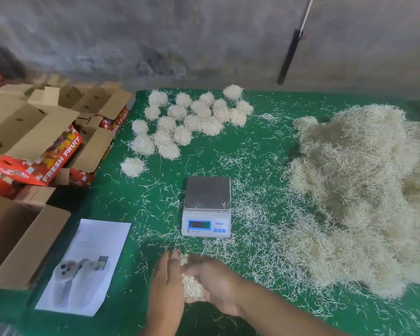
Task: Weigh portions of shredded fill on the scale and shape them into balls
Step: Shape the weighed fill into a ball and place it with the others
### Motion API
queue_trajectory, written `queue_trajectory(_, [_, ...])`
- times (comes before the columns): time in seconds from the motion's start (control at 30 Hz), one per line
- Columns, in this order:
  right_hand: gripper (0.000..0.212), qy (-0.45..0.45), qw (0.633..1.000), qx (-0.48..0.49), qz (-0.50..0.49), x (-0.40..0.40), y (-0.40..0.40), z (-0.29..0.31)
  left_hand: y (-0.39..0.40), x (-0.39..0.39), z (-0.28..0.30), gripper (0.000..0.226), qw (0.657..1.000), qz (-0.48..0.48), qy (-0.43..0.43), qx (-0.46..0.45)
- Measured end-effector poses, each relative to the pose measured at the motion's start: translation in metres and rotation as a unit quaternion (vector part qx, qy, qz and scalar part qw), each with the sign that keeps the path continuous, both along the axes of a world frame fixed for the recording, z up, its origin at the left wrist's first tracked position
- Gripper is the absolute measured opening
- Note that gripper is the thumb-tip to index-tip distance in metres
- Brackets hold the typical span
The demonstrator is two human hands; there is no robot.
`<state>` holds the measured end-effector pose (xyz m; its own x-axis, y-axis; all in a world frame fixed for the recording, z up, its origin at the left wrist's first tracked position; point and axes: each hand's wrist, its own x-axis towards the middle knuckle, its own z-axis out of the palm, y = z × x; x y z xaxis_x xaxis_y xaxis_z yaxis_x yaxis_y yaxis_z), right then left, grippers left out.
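Observation:
A small digital scale [207,204] stands mid-table with a bare steel pan and a lit display. Just in front of it, near the table's front edge, my left hand [165,284] and my right hand [216,282] press together around a portion of pale shredded fill [191,284]. A big loose heap of the same shredded fill [359,190] covers the right side of the table. Several finished fill balls [180,122] lie grouped at the back left of the green table [264,146], one more ball [132,166] sitting apart toward the scale.
Open cardboard fruit boxes [34,132] crowd the left edge, another open box [17,241] nearer me. A printed sheet of paper [87,265] lies front left. Loose shreds scatter around the scale. A grey wall [204,40] stands behind, with a dark rod [289,57] leaning on it.

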<state>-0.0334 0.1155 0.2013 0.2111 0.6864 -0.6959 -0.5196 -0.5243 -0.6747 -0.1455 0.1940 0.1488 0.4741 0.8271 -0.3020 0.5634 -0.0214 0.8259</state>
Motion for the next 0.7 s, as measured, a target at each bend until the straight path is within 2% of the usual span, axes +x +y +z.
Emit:
queue_trajectory(0.07, [0.066,-0.134,0.990,-0.021,0.049,0.014,0.011,-0.015,0.011,-0.005,-0.018,0.032,0.999,-0.001,0.029,0.017])
queue_trajectory(0.13, [0.059,-0.236,0.971,-0.040,0.029,0.038,0.026,-0.028,0.027,-0.011,-0.045,0.045,0.994,-0.034,0.076,0.072])
queue_trajectory(0.17, [0.051,-0.302,0.952,-0.052,0.017,0.053,0.037,-0.037,0.035,-0.015,-0.064,0.052,0.984,-0.084,0.119,0.106])
queue_trajectory(0.23, [0.029,-0.457,0.885,-0.085,0.024,0.081,0.065,-0.058,0.045,-0.026,-0.108,0.056,0.963,-0.145,0.193,0.117])
queue_trajectory(0.3, [0.027,-0.547,0.830,-0.089,0.054,0.104,0.098,-0.086,0.049,-0.036,-0.153,0.060,0.940,-0.188,0.250,0.140])
queue_trajectory(0.4, [0.033,-0.597,0.791,-0.065,0.116,0.120,0.144,-0.139,0.057,-0.044,-0.205,0.075,0.900,-0.242,0.273,0.237])
queue_trajectory(0.47, [0.046,-0.626,0.764,-0.049,0.148,0.122,0.160,-0.171,0.057,-0.048,-0.233,0.067,0.886,-0.253,0.273,0.277])
queue_trajectory(0.53, [0.051,-0.653,0.741,-0.035,0.154,0.125,0.165,-0.193,0.059,-0.050,-0.251,0.062,0.889,-0.237,0.250,0.301])
queue_trajectory(0.6, [0.050,-0.653,0.743,-0.010,0.145,0.123,0.154,-0.206,0.056,-0.055,-0.263,0.059,0.880,-0.231,0.250,0.332])
queue_trajectory(0.7, [0.054,-0.651,0.744,0.017,0.149,0.134,0.128,-0.213,0.054,-0.054,-0.272,0.058,0.883,-0.192,0.228,0.364])
